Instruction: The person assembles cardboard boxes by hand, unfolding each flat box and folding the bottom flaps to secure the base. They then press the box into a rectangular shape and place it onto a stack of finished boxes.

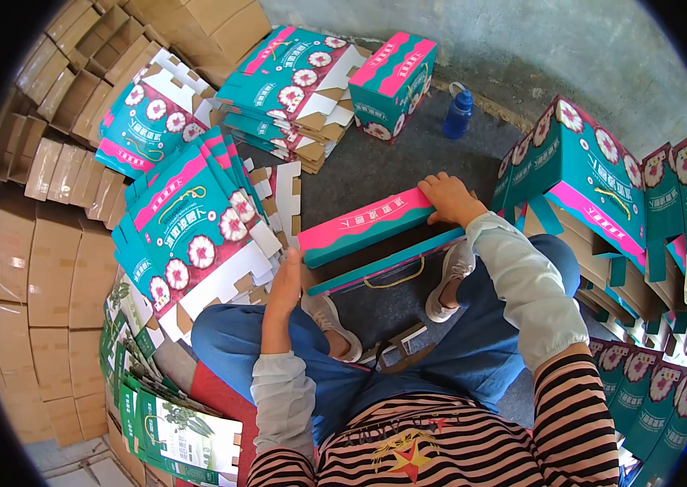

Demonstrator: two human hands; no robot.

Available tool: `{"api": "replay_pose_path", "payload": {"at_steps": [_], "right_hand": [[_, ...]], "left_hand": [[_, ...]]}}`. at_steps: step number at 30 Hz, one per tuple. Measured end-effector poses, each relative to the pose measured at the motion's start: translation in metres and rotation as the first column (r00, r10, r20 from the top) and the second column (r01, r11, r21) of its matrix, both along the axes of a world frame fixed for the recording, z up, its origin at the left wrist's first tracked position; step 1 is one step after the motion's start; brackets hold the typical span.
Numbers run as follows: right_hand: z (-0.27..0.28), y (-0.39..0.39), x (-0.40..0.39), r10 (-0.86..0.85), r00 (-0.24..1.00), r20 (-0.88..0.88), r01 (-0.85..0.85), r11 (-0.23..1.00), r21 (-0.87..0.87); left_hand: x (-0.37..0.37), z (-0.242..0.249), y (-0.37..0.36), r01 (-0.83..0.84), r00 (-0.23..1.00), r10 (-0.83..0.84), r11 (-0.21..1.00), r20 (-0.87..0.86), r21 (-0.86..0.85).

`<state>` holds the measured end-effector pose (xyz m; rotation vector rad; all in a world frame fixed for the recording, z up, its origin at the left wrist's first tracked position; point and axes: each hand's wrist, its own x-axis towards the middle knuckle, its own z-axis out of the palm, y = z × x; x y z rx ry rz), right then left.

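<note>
A teal and pink carton (372, 231) stands between my knees, its top partly open with a dark gap along the near side. A yellow cord handle (394, 276) hangs on its near panel. My right hand (450, 199) rests over the carton's far right corner, fingers bent over the pink flap. At the left end, my left hand (282, 284) is upright with its palm against the carton's edge, fingers extended. Flat printed cartons (189, 227) lie in a pile left of my left hand.
More flat cartons (286, 81) are stacked at the back. A closed carton (392, 85) and a blue bottle (458, 112) stand near the wall. Formed cartons (595, 170) are piled at right, brown boxes (51, 276) at left, green-printed sheets (181, 430) at lower left.
</note>
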<state>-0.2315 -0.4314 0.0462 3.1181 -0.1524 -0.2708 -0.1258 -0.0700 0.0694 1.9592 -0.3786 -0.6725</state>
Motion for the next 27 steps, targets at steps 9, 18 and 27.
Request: {"api": "replay_pose_path", "payload": {"at_steps": [9,18,27], "right_hand": [[-0.002,0.007,0.004,-0.046,0.999,0.018,0.048,0.997,-0.067],[-0.005,0.013,-0.003,-0.062,0.998,0.005,0.062,0.997,-0.045],[-0.016,0.020,-0.012,-0.049,0.988,0.149,0.067,0.990,-0.125]], "left_hand": [[-0.004,-0.003,0.005,-0.068,0.997,0.067,0.998,-0.029,-0.018],[0.008,-0.008,0.006,-0.062,0.994,0.048,0.987,0.097,0.149],[-0.009,-0.023,-0.013,0.297,0.930,-0.321,0.944,0.181,0.144]]}}
